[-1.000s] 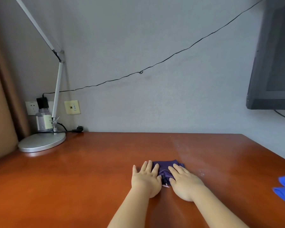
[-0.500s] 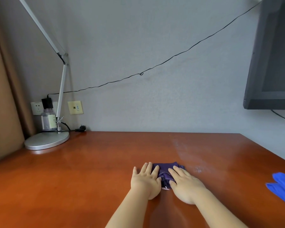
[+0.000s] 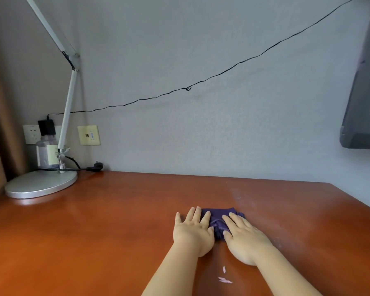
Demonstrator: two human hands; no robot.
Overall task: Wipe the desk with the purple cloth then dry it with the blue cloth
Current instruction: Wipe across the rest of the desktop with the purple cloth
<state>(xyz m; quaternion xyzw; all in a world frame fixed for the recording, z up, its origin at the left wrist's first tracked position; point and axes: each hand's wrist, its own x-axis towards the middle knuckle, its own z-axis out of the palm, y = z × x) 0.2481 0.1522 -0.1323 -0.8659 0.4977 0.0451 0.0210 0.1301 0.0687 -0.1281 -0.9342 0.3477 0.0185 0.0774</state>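
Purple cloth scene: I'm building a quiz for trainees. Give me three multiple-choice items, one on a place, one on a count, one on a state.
1. Where does the lamp base stand?
A. far left corner of the desk
B. near right edge of the desk
C. on the floor

2. How many hands lie on the purple cloth?
A. none
B. one
C. two

3. How do the fingers lie?
A. clenched in fists
B. straight, pressing flat
C. pinching the cloth up off the desk

Key:
1 A, the base sits on the desk by the wall sockets.
2 C, the left hand and the right hand both cover it.
3 B, the fingers lie extended on the cloth.
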